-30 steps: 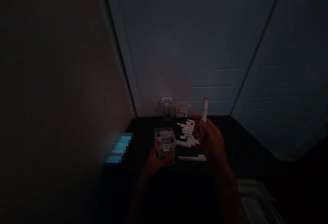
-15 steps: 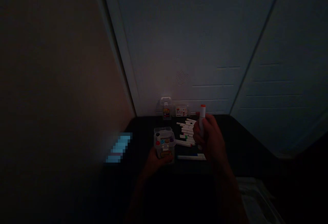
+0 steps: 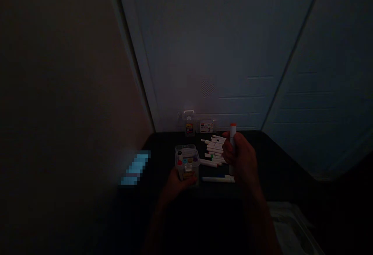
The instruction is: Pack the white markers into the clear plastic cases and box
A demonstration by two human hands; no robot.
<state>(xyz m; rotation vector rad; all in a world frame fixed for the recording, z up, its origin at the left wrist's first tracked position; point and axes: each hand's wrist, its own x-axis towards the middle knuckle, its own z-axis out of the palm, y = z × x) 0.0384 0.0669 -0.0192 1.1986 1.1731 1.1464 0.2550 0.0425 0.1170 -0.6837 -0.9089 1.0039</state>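
hands first: what's in them?

right hand (image 3: 243, 156) wraps a white marker (image 3: 232, 130), orange end up, near upright; left hand (image 3: 175, 184) grips an open clear box (image 3: 195, 172), low on its side.

good hold?

i'd say so: low fingers leave the rim free. use light, even pressure on the marker so it doesn't tilt.

and further out?

loose markers (image 3: 215, 147) lie piled just right of the box, with two small containers (image 3: 189, 128) by the wall. it's dim, so i'd mind the coloured ends (image 3: 190, 161) inside the box.
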